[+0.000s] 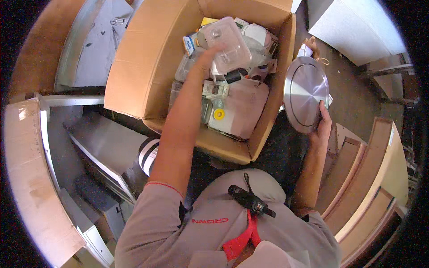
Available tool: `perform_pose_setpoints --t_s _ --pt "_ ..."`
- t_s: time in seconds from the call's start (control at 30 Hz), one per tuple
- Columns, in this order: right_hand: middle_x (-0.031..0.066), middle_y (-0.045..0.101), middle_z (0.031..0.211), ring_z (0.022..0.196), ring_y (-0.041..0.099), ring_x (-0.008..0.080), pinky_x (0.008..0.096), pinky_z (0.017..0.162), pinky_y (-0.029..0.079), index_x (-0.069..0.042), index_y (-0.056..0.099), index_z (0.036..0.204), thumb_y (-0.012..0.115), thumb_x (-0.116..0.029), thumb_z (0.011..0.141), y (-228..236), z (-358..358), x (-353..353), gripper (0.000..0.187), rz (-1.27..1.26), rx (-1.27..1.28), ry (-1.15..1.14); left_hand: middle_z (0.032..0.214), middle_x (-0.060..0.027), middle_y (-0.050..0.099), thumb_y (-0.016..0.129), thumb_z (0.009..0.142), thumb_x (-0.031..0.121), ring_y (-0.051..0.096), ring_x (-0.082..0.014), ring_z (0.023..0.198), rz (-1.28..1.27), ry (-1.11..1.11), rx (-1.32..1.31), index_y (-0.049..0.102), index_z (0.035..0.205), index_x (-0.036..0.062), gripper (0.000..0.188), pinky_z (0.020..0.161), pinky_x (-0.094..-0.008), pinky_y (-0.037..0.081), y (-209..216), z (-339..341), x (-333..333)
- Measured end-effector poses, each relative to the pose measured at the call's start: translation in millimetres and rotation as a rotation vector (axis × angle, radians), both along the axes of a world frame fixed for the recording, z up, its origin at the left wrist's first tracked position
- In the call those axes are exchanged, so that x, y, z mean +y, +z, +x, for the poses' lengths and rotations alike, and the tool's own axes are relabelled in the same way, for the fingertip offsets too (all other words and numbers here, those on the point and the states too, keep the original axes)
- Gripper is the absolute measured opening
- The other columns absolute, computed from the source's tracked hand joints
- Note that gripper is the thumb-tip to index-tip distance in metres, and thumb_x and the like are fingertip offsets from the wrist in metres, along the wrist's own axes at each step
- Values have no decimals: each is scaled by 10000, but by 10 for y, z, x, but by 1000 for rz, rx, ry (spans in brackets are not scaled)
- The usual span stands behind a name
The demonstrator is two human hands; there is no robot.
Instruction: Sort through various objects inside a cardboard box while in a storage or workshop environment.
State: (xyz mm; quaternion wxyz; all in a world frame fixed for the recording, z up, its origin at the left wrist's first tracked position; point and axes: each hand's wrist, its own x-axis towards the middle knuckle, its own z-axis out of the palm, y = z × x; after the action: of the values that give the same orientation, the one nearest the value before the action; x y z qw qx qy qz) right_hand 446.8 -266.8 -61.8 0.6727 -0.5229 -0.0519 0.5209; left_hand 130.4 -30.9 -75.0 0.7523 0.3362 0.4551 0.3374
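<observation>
A large cardboard box (152,71) with raised flaps stands before me, filled with mixed household items. My left hand (215,52) reaches into it and grips a clear plastic container (232,49), its fingers partly covered by the plastic. Outside the box, to the right, my right hand (321,123) holds a round, shiny metal disc (306,91) by its lower right edge, thumb on the face. Inside the box lie a whitish flat plastic piece (243,107), a yellow ring (219,114) and a small blue-and-white carton (188,45).
Wooden drawer-like frames (357,178) stand at the right. At left are a grey curved panel (103,143) and a flattened cardboard piece (35,178). A white box-like unit (357,29) sits at the far right. A black device (250,201) hangs on my chest.
</observation>
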Motion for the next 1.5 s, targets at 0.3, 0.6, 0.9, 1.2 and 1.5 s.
perform_pose_setpoints --t_s 0.3,0.6,0.9,1.2,1.5 --pt "106 620 1119 1016 601 238 362 921 457 3 545 1179 592 -267 896 -126 32 95 394 20 4 -33 1067 -136 658 763 678 395 628 -251 971 145 -248 756 627 1129 -9 621 862 -344 473 -554 -160 -887" --pt "103 619 1111 1009 596 241 368 910 460 1 562 1152 606 -275 889 99 -89 83 384 -8 41 -26 1041 -167 656 815 582 301 633 -275 909 321 -595 893 614 1177 34 682 792 -342 497 -1165 -246 -890" --pt "119 592 1174 1061 575 267 394 948 438 2 527 1213 622 -297 872 -166 63 40 463 -12 18 -61 992 -128 641 641 633 46 612 -208 863 41 -446 624 639 1113 5 482 731 -319 499 -1048 -558 -824" --pt "115 585 1190 1074 568 266 409 959 431 -12 520 1227 608 -285 882 -290 160 19 448 24 19 -25 888 -50 615 534 645 20 570 -160 762 -16 -180 405 604 1090 -9 451 645 -295 461 -608 -535 -687" --pt "152 481 1316 1191 467 322 479 963 404 -32 510 1275 554 -435 881 -405 377 -29 565 -192 -73 34 919 -37 657 667 722 194 589 -147 829 504 -44 662 650 1031 64 336 707 -311 483 868 -695 -529"
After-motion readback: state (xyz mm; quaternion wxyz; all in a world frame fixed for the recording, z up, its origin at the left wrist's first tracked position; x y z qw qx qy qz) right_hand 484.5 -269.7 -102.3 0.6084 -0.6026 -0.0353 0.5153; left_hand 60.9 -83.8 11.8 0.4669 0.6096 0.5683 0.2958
